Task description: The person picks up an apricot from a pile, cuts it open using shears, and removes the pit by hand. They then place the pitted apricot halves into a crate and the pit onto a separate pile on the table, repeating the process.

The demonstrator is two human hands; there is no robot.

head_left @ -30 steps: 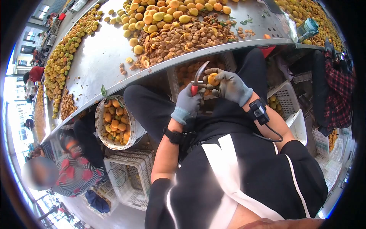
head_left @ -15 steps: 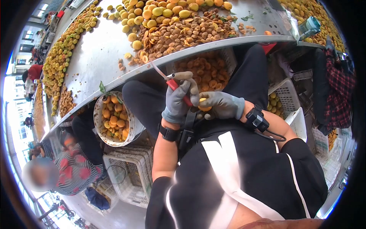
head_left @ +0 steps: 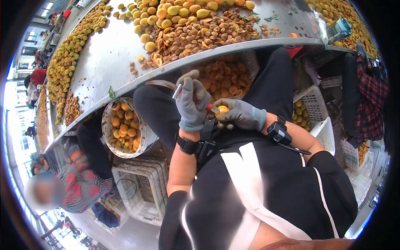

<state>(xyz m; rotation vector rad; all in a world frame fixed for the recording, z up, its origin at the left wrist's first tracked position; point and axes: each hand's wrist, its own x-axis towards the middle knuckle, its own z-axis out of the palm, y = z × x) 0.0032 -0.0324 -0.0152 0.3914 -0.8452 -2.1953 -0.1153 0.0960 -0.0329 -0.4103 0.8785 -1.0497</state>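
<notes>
My left hand point(head_left: 192, 104), in a grey glove, is closed round a red-handled knife point(head_left: 209, 107). Most of the handle is hidden by the fingers, and a metal tip shows beside the fruit. A short silvery rod point(head_left: 177, 91) pokes out between the same hand's fingers. Gloved as well, my right hand point(head_left: 241, 113) grips a yellow apricot point(head_left: 222, 111) at the knife's tip. Both hands are over my lap, close together. Beyond them, under the table edge, a crate holds orange apricot halves point(head_left: 225, 79).
On the metal table point(head_left: 98, 62) lie brown apricot pits point(head_left: 204, 35) and whole apricots point(head_left: 166, 16). A white bucket point(head_left: 146, 141) of apricots stands left of my knee. Plastic crates point(head_left: 141, 191) sit on the floor. One person point(head_left: 85, 183) is at left, another in a checked sleeve point(head_left: 371, 96) at right.
My left hand has turned, so the knife no longer points up and away; a metal tip now meets the apricot. My right hand keeps its hold on the fruit, nearly in place.
</notes>
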